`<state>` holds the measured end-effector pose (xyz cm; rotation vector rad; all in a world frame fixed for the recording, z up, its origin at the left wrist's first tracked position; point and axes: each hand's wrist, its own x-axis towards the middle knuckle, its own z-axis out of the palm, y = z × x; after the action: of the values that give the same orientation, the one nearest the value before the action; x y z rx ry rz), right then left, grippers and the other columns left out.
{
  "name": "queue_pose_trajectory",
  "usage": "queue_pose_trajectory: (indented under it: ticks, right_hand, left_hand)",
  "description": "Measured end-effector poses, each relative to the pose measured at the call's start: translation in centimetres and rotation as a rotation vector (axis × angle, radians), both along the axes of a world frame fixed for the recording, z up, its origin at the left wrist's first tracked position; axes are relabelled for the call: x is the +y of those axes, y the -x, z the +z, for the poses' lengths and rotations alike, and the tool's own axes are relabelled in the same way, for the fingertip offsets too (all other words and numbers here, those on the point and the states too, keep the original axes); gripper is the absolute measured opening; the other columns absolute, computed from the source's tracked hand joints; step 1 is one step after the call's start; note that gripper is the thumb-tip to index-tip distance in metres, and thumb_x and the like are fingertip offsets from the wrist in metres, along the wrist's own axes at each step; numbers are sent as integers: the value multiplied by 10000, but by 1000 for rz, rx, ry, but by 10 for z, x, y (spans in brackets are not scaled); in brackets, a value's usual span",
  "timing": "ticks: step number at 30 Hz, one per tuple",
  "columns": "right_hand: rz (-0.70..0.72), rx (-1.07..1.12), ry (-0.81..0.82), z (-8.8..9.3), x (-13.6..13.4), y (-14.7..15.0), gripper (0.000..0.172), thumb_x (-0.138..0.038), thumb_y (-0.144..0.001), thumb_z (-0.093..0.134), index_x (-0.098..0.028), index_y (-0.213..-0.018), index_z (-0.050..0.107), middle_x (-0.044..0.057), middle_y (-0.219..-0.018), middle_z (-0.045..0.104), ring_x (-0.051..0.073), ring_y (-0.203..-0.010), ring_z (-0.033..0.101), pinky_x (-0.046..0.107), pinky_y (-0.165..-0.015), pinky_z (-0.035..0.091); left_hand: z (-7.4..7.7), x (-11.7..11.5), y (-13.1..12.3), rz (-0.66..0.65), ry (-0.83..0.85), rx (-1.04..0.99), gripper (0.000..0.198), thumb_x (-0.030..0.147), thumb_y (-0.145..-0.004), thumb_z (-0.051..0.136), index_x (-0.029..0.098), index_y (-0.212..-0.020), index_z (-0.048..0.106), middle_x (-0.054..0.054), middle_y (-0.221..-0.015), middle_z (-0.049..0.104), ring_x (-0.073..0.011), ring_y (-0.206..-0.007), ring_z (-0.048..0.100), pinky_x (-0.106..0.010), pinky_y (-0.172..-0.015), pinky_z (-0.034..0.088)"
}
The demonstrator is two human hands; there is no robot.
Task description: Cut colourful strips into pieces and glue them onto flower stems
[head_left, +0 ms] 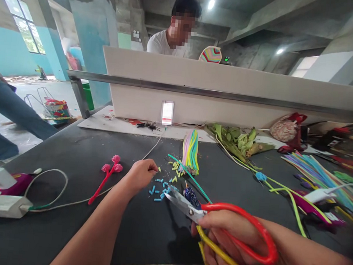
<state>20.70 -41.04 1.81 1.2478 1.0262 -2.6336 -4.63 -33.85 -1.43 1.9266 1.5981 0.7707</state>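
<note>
Above the dark table, my left hand (142, 174) is closed in a pinch, with a short yellow pipe-cleaner piece (159, 169) at its fingertips. My right hand (225, 231) grips red-handled scissors (185, 205), their blades pointing left over short blue pipe-cleaner pieces (158, 192). Yellow strips (226, 254) run beneath the scissors by my right fingers; their hold is unclear. Behind the blades lies a dark blue, glossy object (191, 195), partly hidden. Yellow-green cut pieces (175, 173) lie near a pastel pipe-cleaner bundle (191, 152). A teal stem (195, 183) stretches toward the scissors.
A pink-topped red stem (107, 176) and white plugs (6, 205) lie left. A phone (167, 113) leans against the white partition (230, 79), with a person (173, 33) beyond. Green leaves (240, 142) and more pipe cleaners (318, 173) lie right. Another person's legs (11, 114) show far left.
</note>
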Motion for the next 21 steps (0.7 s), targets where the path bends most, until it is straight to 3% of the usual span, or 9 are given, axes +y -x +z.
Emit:
queue_pose_trajectory:
  ticks: [2, 5, 8, 11, 13, 16, 18, 21]
  right_hand:
    - [14, -25, 0, 3, -1, 4, 414, -323, -859, 132, -140, -1067, 439, 86, -564, 617, 172, -368, 597, 304, -407, 523]
    - [-4, -28, -120, 27, -8, 9, 433, -358, -857, 167, -149, -952, 534, 63, -567, 601, 140, -361, 551, 281, -408, 512]
    - [55, -287, -324, 54, -15, 8, 449, -435, -850, 292, -132, -663, 565, 24, -478, 509, 89, -344, 472, 185, -390, 437]
    - [19, -535, -562, 63, -10, -6, 470, -526, -832, 351, -150, -631, 547, -29, -433, 425, 63, -333, 374, 162, -359, 348]
    - [1, -665, -795, 55, 5, -25, 406, -554, -799, 422, -176, -769, 567, -46, -466, 451, 71, -343, 352, 186, -369, 333]
    - [61, -916, -1390, 30, 39, -62, 377, -462, -696, 611, -193, -956, 566, 12, -680, 613, 157, -579, 553, 250, -564, 432]
    - [81, -1158, -1490, 12, 60, -84, 357, -430, -741, 577, -183, -997, 549, 57, -745, 662, 214, -671, 614, 287, -630, 446]
    - [45, -1293, -1458, -11, 79, -106, 382, -381, -771, 550, -126, -1056, 547, 143, -772, 688, 280, -694, 655, 330, -617, 454]
  left_hand:
    - [-2, 2, 1, 20, 3, -25, 155, 119, -685, 478, 171, -690, 624, 4, -651, 629, -123, -641, 553, -221, -595, 400]
    - [-3, 3, 2, 30, 17, -81, 142, 120, -684, 476, 170, -686, 609, 1, -665, 620, -124, -655, 547, -221, -593, 399]
    - [-3, 2, 1, 31, 62, -162, 111, 127, -681, 487, 164, -691, 591, 3, -647, 596, -117, -627, 526, -216, -568, 394]
    - [-3, 1, -1, 4, 133, -272, 97, 129, -682, 488, 155, -722, 573, 17, -621, 566, -96, -567, 500, -203, -535, 392]
    - [-4, 1, -3, -31, 185, -350, 106, 134, -690, 488, 148, -759, 566, 27, -622, 557, -80, -533, 489, -192, -521, 397]
    - [-8, 2, -6, -64, 236, -453, 95, 156, -705, 500, 144, -787, 548, 42, -611, 533, -60, -502, 470, -174, -503, 390]
    - [-10, 2, -7, -64, 257, -506, 67, 161, -715, 499, 145, -773, 529, 43, -605, 525, -53, -493, 468, -165, -494, 387]
    - [-10, 3, -6, -56, 290, -562, 34, 154, -719, 496, 145, -748, 512, 21, -618, 554, -55, -494, 489, -169, -487, 403]
